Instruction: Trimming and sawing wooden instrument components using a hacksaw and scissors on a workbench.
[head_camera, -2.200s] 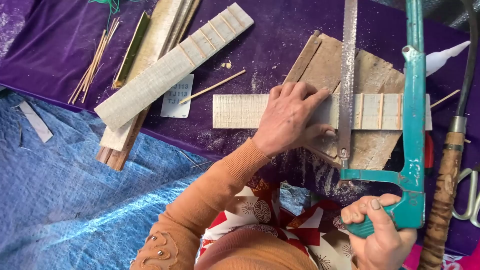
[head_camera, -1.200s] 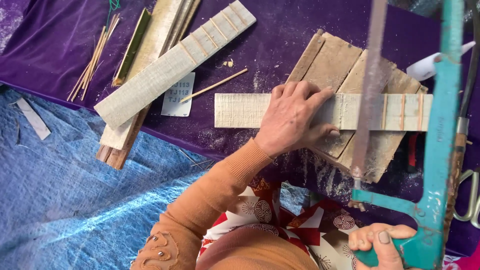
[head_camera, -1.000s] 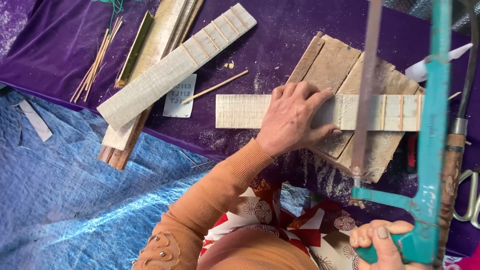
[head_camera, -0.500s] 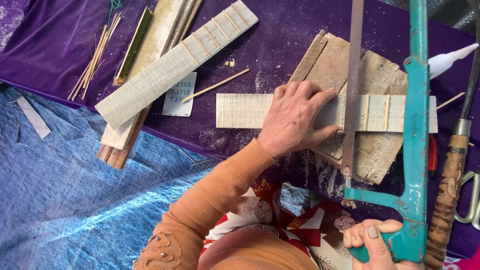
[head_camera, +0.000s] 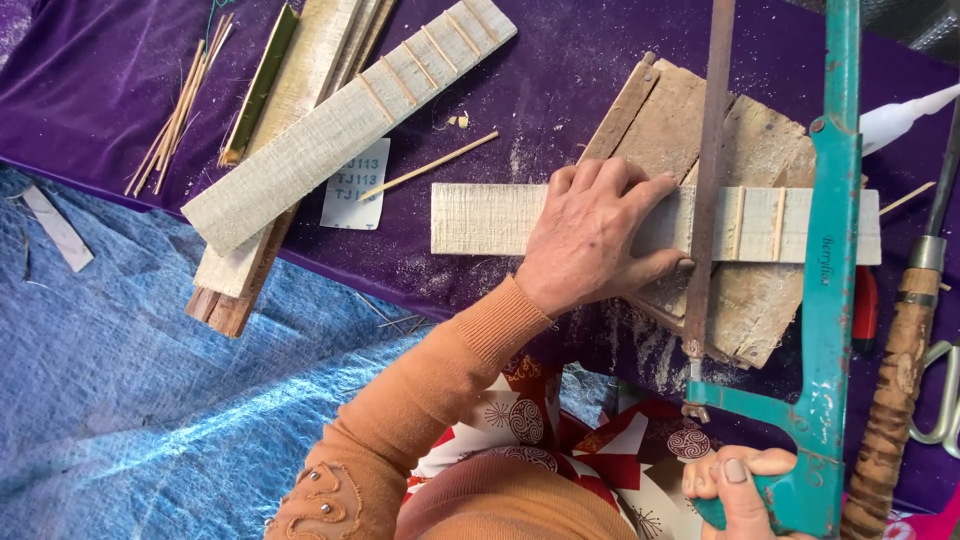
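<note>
My left hand (head_camera: 597, 235) presses flat on a pale wooden strip (head_camera: 480, 218) that lies across a worn wooden block (head_camera: 745, 130). The strip has thin cross slats set in its right part. My right hand (head_camera: 735, 485) grips the handle of a teal hacksaw (head_camera: 825, 300) at the bottom right. The saw's rusty blade (head_camera: 708, 170) crosses the strip just right of my left fingertips. Sawdust lies around the block on the purple cloth (head_camera: 90, 90).
A second slatted strip (head_camera: 340, 125) rests on stacked wood pieces (head_camera: 245, 275) at upper left, beside thin bamboo sticks (head_camera: 180, 105) and a white paper label (head_camera: 357, 185). A loose stick (head_camera: 430, 165), a wood-handled tool (head_camera: 895, 400), scissors (head_camera: 945, 400), a white glue nozzle (head_camera: 905, 112) and blue tarpaulin (head_camera: 120, 400) surround.
The hacksaw has travelled back and forth across the strip, drawn toward me and pushed away again. My left hand has stayed pressed on the strip.
</note>
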